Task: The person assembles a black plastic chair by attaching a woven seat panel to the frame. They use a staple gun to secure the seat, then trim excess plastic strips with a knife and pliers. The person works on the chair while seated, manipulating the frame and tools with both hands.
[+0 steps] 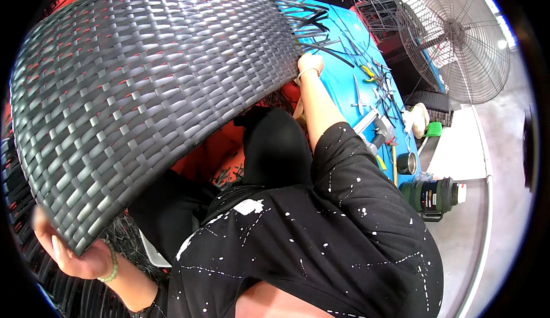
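The black woven panel (pixel 154 77) spans the space between the hands, above the legs — its lower left corner clamped in the left hand (pixel 74 260), its right edge gripped by the curled right hand (pixel 311 63), just below loose strands (pixel 314 20). Beyond — a blue table (pixel 339 86) bearing scattered tools.

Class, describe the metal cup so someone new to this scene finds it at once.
Right of the big black woven panel stretches a bright blue table. Follow the table's right side down to just above the dark green flask; the metal cup sits there, its shiny, round, open rim unlike the pale-topped flask.
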